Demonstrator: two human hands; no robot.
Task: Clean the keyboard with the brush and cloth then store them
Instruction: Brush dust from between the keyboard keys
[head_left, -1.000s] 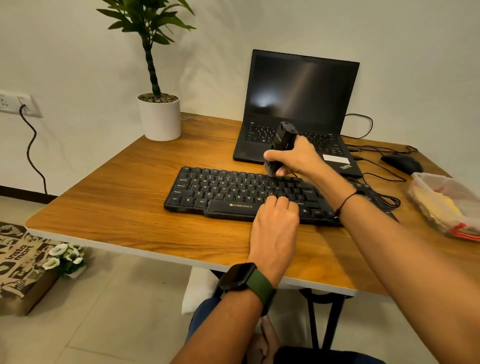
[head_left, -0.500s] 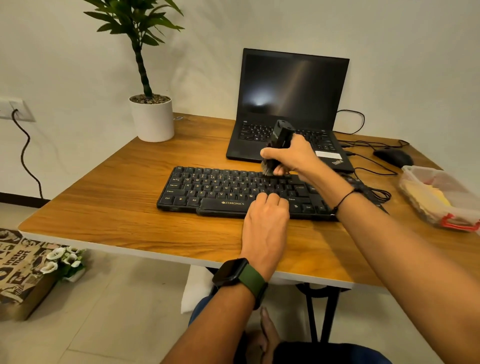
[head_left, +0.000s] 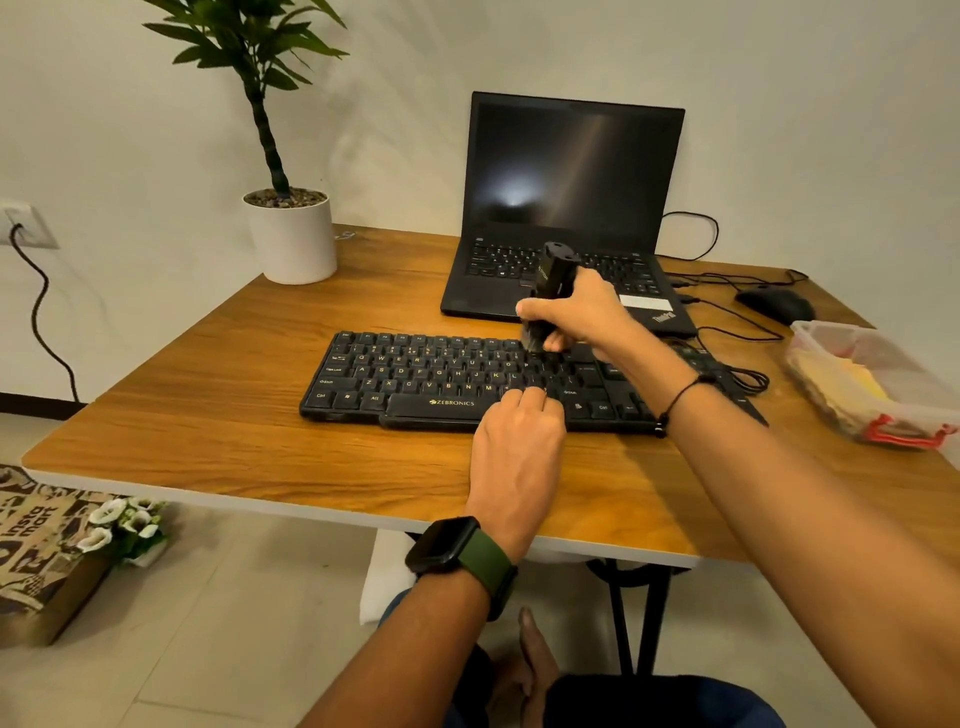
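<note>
A black keyboard lies across the middle of the wooden table. My right hand grips a black brush upright, bristles down on the top key rows right of centre. My left hand rests flat on the keyboard's front edge, fingers curled onto the lower keys beside the space bar. A yellow cloth lies inside a clear plastic box at the right edge of the table.
An open black laptop stands behind the keyboard. A white potted plant is at the back left. A black mouse and tangled cables lie at the back right. A printed paper bag with flowers sits on the floor.
The brush and my right hand have shifted slightly left along the top rows of keys. My left hand has kept its place on the keyboard's front edge.
</note>
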